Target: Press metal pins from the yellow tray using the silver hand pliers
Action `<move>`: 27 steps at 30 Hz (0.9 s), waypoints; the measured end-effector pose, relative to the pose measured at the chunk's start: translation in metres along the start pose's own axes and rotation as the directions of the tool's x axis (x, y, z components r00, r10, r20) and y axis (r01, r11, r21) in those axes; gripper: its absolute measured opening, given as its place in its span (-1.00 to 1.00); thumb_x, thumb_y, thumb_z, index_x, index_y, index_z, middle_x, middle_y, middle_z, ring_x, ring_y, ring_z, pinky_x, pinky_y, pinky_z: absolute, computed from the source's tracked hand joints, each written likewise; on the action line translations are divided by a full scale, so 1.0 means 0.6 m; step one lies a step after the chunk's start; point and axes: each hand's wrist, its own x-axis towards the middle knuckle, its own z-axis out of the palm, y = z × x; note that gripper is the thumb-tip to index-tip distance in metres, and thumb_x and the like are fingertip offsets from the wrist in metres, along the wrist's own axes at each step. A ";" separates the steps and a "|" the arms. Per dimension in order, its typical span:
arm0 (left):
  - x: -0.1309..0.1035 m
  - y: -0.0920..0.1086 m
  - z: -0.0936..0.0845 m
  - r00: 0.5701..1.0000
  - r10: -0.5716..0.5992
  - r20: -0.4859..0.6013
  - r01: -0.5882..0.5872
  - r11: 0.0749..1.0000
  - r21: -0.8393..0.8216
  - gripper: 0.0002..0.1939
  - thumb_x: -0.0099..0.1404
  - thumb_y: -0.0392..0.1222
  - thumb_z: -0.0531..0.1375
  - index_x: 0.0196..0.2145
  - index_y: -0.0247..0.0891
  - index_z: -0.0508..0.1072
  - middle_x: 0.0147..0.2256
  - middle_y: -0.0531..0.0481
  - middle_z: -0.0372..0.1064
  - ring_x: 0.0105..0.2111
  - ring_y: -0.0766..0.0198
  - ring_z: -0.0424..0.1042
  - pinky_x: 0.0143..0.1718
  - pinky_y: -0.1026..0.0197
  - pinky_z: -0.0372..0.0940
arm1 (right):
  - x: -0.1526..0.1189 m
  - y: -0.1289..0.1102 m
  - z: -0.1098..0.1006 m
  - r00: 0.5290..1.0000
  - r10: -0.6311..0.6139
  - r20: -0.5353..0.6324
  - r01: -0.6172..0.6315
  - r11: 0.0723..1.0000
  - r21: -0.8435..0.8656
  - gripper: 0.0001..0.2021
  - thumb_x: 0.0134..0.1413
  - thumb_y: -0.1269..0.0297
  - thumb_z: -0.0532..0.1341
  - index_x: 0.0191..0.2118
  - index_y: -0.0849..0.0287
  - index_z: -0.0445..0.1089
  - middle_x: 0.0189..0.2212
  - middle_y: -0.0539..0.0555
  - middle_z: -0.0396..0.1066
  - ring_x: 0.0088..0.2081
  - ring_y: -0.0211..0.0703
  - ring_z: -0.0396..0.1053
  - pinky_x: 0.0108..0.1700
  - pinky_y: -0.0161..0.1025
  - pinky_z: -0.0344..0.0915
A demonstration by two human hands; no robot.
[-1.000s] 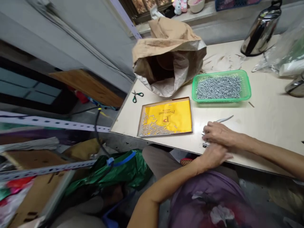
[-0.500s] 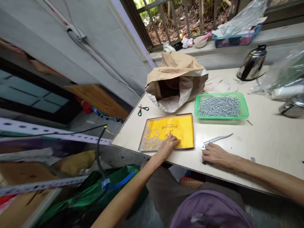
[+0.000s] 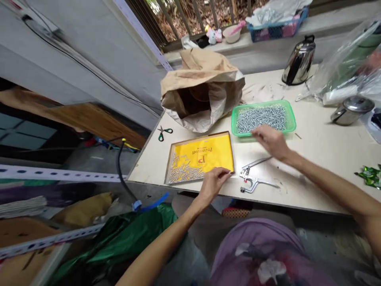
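Observation:
My left hand is closed in a pinch at the near right corner of the shallow tray. A tiny pale piece seems to show at its fingertips, too small to name. In that tray, small metal pins lie on a yellow printed sheet. My right hand hangs over the front rim of the green basket, its fingers bunched and slightly blurred. Many small silvery metal pieces fill this basket. Between my hands, snap pliers rest on the table with their handles spread, untouched.
A large open paper bag stands behind the tray. Green-handled scissors lie at the table's left edge. Farther right are a steel kettle, a lidded metal pot, clear plastic bags and a shiny green item.
My right hand has let go of the snap pliers and moved up to the green basket. My left hand has shifted from the yellow sheet to the tray's right corner. The view has tilted.

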 end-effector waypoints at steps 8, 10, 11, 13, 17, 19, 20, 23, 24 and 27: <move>-0.015 0.056 0.062 0.926 -0.316 0.208 0.367 0.881 -0.298 -0.81 0.14 -0.14 0.27 -0.40 -0.34 0.59 -0.50 0.02 0.47 -0.49 0.33 0.35 -0.50 0.35 0.15 | -0.103 0.005 -0.004 0.984 -0.031 0.173 0.034 0.999 -0.019 -0.60 0.39 0.25 -0.12 -0.22 0.21 0.44 -0.29 0.17 0.36 -0.37 -0.15 0.34 -0.39 -0.19 0.34; -0.012 0.052 0.067 0.894 -0.360 0.265 0.435 0.840 -0.325 -0.72 0.12 -0.04 0.27 -0.44 -0.37 0.57 -0.63 0.10 0.32 -0.58 0.40 0.20 -0.56 0.36 0.02 | -0.157 -0.016 0.019 0.964 -0.092 0.249 0.091 0.996 0.015 -0.71 0.36 0.26 -0.03 -0.21 0.18 0.42 -0.31 0.11 0.36 -0.38 -0.19 0.34 -0.38 -0.25 0.30; -0.011 0.050 0.070 0.882 -0.371 0.292 0.457 0.824 -0.334 -0.68 0.10 0.01 0.28 -0.47 -0.37 0.55 -0.67 0.13 0.24 -0.61 0.43 0.13 -0.57 0.36 -0.04 | -0.179 -0.024 0.031 0.958 -0.092 0.271 0.095 0.996 0.004 -0.76 0.35 0.27 0.00 -0.18 0.18 0.40 -0.30 0.11 0.36 -0.36 -0.19 0.35 -0.36 -0.25 0.27; -0.011 0.048 0.076 0.861 -0.386 0.331 0.491 0.803 -0.338 -0.61 0.04 0.09 0.30 -0.56 -0.36 0.48 -0.72 0.19 0.09 -0.63 0.46 0.02 -0.57 0.34 -0.11 | -0.207 -0.032 0.051 0.952 -0.061 0.301 0.078 0.996 -0.046 -0.82 0.33 0.31 0.04 -0.17 0.17 0.37 -0.28 0.11 0.36 -0.33 -0.16 0.34 -0.35 -0.24 0.22; -0.009 0.047 0.086 0.820 -0.419 0.391 0.547 0.775 -0.316 -0.54 -0.06 0.16 0.32 -0.67 -0.30 0.33 -0.74 0.22 -0.05 -0.65 0.48 -0.09 -0.57 0.31 -0.19 | -0.219 -0.026 0.074 0.944 -0.026 0.329 0.075 0.987 -0.139 -0.80 0.33 0.39 0.00 -0.28 0.18 0.35 -0.35 0.09 0.34 -0.37 -0.17 0.28 -0.35 -0.23 0.09; -0.007 0.048 0.089 0.800 -0.434 0.414 0.568 0.771 -0.288 -0.54 -0.07 0.17 0.32 -0.67 -0.30 0.32 -0.73 0.22 -0.03 -0.65 0.48 -0.10 -0.57 0.30 -0.21 | -0.217 -0.019 0.075 0.947 -0.045 0.319 0.104 0.979 -0.172 -0.79 0.31 0.45 -0.01 -0.29 0.18 0.34 -0.37 0.08 0.34 -0.37 -0.17 0.26 -0.32 -0.21 0.06; -0.005 0.050 0.090 0.794 -0.438 0.421 0.570 0.776 -0.269 -0.55 -0.06 0.16 0.32 -0.65 -0.30 0.34 -0.73 0.22 -0.02 -0.66 0.48 -0.11 -0.57 0.29 -0.21 | -0.216 -0.016 0.075 0.950 -0.056 0.308 0.117 0.975 -0.186 -0.79 0.30 0.47 0.00 -0.29 0.18 0.34 -0.37 0.08 0.34 -0.37 -0.16 0.25 -0.31 -0.21 0.04; -0.001 0.058 0.091 0.794 -0.433 0.427 0.551 0.809 -0.203 -0.62 -0.01 0.09 0.29 -0.61 -0.32 0.39 -0.72 0.22 -0.02 -0.65 0.48 -0.10 -0.56 0.29 -0.21 | -0.216 -0.006 0.070 0.954 -0.086 0.288 0.150 0.966 -0.209 -0.81 0.28 0.49 0.03 -0.30 0.18 0.34 -0.38 0.08 0.34 -0.36 -0.16 0.25 -0.30 -0.21 0.02; 0.000 0.062 0.091 0.798 -0.428 0.424 0.538 0.824 -0.180 -0.64 0.00 0.06 0.27 -0.61 -0.33 0.40 -0.72 0.22 -0.02 -0.65 0.48 -0.10 -0.56 0.29 -0.21 | -0.216 -0.005 0.068 0.954 -0.092 0.286 0.157 0.964 -0.214 -0.82 0.28 0.49 0.04 -0.30 0.18 0.34 -0.39 0.07 0.34 -0.36 -0.16 0.25 -0.30 -0.21 0.02; 0.003 0.073 0.090 0.820 -0.411 0.398 0.486 0.868 -0.106 -0.71 0.05 -0.03 0.22 -0.60 -0.34 0.40 -0.72 0.21 -0.02 -0.65 0.47 -0.08 -0.55 0.29 -0.19 | -0.217 -0.003 0.067 0.955 -0.099 0.278 0.167 0.959 -0.230 -0.81 0.27 0.51 0.04 -0.32 0.19 0.34 -0.40 0.07 0.34 -0.38 -0.16 0.23 -0.31 -0.21 0.02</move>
